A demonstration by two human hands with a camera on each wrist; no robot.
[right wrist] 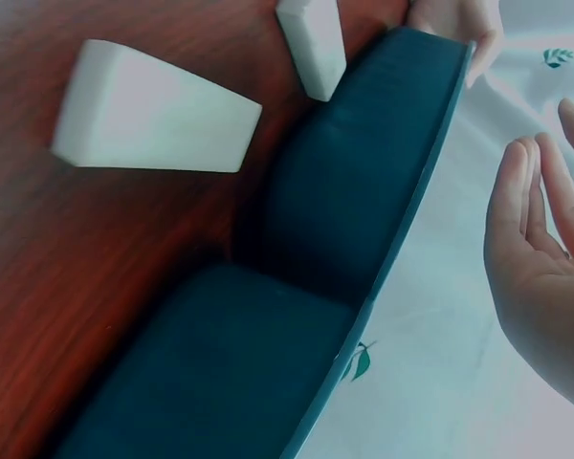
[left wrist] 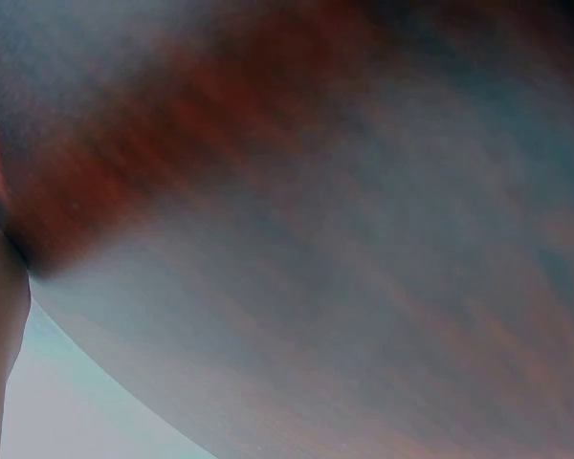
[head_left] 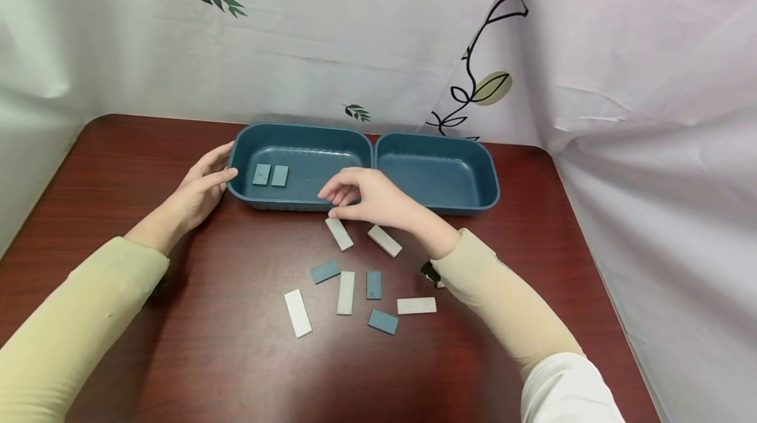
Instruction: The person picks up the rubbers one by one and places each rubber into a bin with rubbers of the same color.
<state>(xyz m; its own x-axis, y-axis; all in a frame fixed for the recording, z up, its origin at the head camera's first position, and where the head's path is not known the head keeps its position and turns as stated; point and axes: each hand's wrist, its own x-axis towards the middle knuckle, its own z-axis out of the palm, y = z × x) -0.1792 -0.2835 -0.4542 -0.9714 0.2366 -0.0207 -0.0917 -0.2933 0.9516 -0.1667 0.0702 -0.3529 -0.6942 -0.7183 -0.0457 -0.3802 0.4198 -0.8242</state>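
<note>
My left hand [head_left: 204,183] holds the left end of the left blue bin [head_left: 301,203], its thumb at the rim and its fingers along the outside. Two small blue-grey tiles [head_left: 261,175] lie side by side inside that bin. Over the bin's front rim hovers my right hand [head_left: 367,196], fingers loosely bent. In the right wrist view, nothing shows between the thumb and fingers of this hand [right wrist: 545,239]. A white block [head_left: 339,234] lies on the table just below its thumb, and another white block [head_left: 384,240] lies under the wrist.
A second blue bin [head_left: 437,206] adjoins the first on the right. Several more white blocks [head_left: 345,293] and three blue-grey tiles [head_left: 382,322] are scattered on the dark red table [head_left: 236,344]. A pale curtain [head_left: 331,35] hangs behind. The left wrist view is mostly blurred.
</note>
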